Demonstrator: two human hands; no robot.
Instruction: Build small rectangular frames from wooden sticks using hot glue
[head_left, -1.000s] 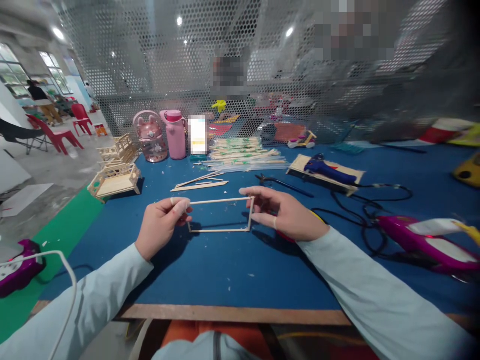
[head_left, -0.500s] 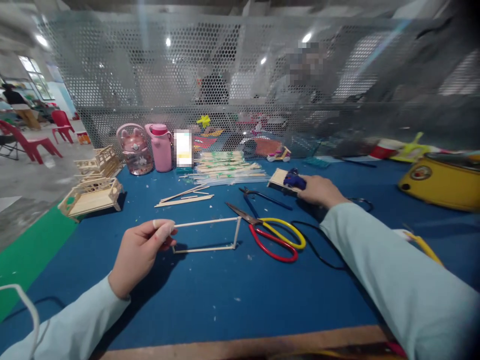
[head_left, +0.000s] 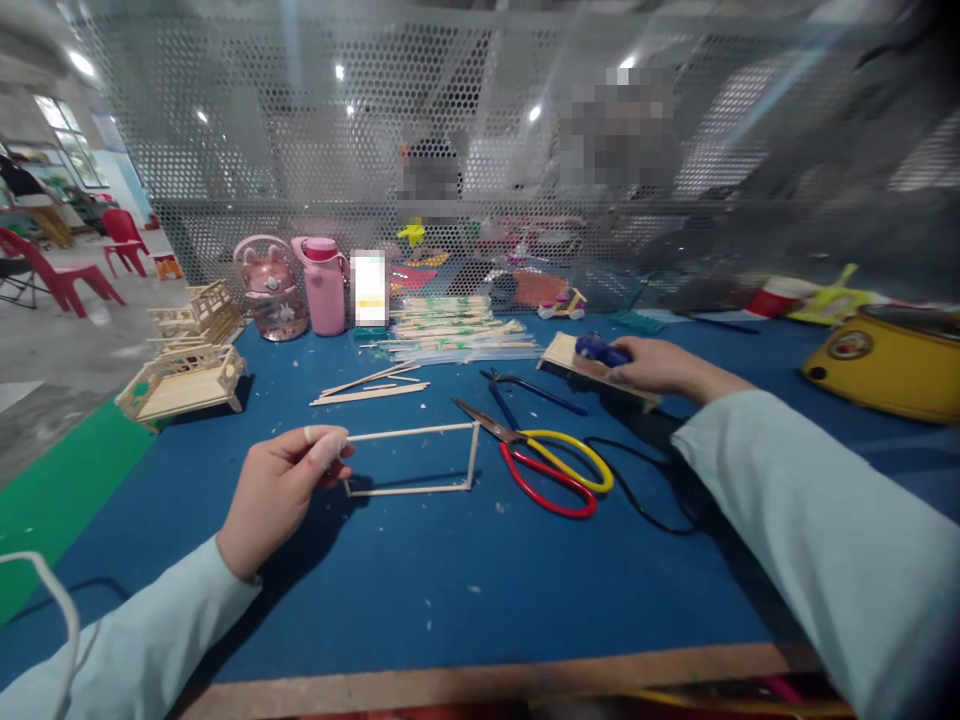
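Note:
My left hand [head_left: 289, 490] pinches the left end of a thin rectangular stick frame [head_left: 409, 433], tilted up over the blue table. Wrapped round a dark blue tool [head_left: 596, 350], perhaps a glue gun, is my right hand [head_left: 660, 368], above a small wooden platform [head_left: 561, 350]. Scissors [head_left: 555, 470] with red and yellow handles lie just right of the frame. Behind them are pliers [head_left: 540, 391] with dark blue handles. A few loose sticks [head_left: 371, 396] rest beyond my left hand.
Small wooden bed-like models [head_left: 187, 385] stand at the left. Two pink bottles [head_left: 326, 290], a blurred phone [head_left: 369, 288] and bundled sticks [head_left: 450, 325] line the back before a perforated metal screen [head_left: 300, 120]. A yellow pot [head_left: 892, 360] sits at the right.
My right hand has moved a little to the right with the blue tool, showing more of the wooden platform. My left hand keeps its pinch on the frame. The view has shifted slightly.

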